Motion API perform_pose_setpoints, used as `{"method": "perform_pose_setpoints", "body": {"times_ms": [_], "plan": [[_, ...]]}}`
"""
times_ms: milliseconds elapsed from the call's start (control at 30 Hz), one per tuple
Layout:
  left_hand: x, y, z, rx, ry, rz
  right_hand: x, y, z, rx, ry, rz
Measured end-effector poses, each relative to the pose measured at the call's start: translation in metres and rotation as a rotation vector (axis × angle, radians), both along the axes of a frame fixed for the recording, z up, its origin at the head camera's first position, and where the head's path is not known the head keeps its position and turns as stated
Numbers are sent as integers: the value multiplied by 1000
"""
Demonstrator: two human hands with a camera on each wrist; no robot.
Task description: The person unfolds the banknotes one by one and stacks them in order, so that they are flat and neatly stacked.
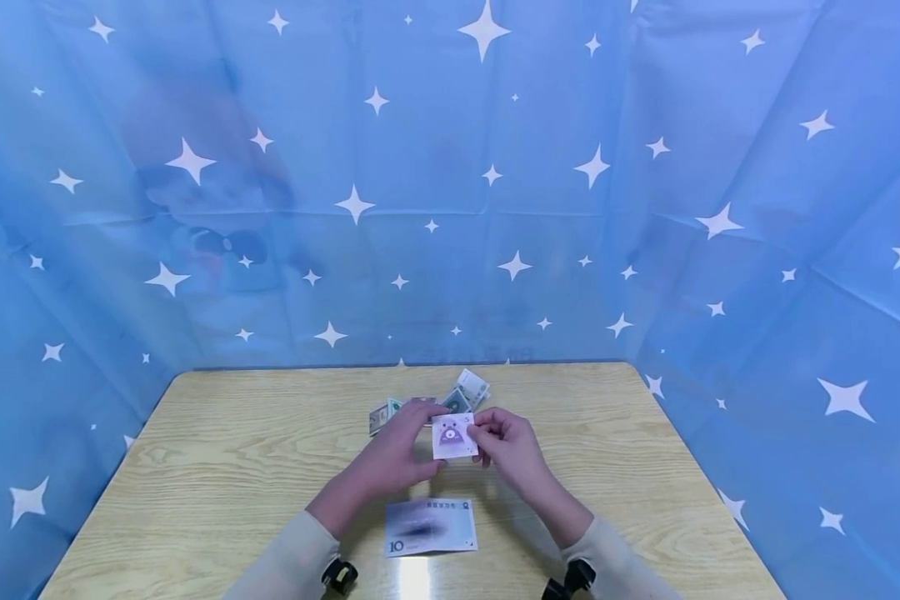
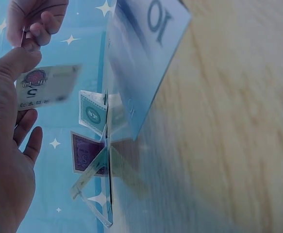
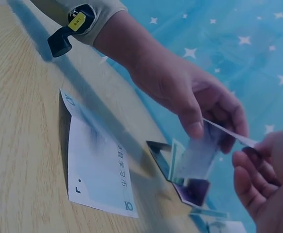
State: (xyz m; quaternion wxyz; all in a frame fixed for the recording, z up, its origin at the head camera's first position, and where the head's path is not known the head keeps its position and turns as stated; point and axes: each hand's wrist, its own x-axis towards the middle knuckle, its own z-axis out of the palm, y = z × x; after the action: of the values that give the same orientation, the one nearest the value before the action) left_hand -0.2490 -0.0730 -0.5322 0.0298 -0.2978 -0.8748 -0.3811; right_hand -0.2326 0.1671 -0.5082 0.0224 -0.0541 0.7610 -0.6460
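A purple paper banknote [image 1: 453, 436] marked 5, folded to a near square, is held up between both hands above the table. My right hand [image 1: 513, 450] pinches its right edge between thumb and fingers. With fingers at its upper edge and thumb at its lower left, my left hand [image 1: 393, 458] holds the other side. Its printed back [image 2: 49, 87] faces the left wrist camera. Nearer to me, a pale blue-grey 10 banknote [image 1: 431, 527] lies on the table with a crease across it, one end raised in the right wrist view.
Beyond the hands stand or lean several small folded notes, among them a pale one [image 1: 472, 386], a dark green one [image 1: 455, 403] and a brownish one [image 1: 378, 418]. The wooden table [image 1: 232, 467] ends at a blue star-patterned curtain [image 1: 435, 283].
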Motion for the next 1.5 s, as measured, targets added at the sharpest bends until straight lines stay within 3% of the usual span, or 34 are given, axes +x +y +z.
{"method": "perform_pose_setpoints", "body": {"times_ms": [433,933,1500], "plan": [[0,-4,3,-4,45,38,2,5,1,-48,19,-19],[1,-15,6,24,95,39,3,14,0,-41,54,-25],[8,-19,18,122,-46,-2,4,17,-3,-31,88,-10]]}}
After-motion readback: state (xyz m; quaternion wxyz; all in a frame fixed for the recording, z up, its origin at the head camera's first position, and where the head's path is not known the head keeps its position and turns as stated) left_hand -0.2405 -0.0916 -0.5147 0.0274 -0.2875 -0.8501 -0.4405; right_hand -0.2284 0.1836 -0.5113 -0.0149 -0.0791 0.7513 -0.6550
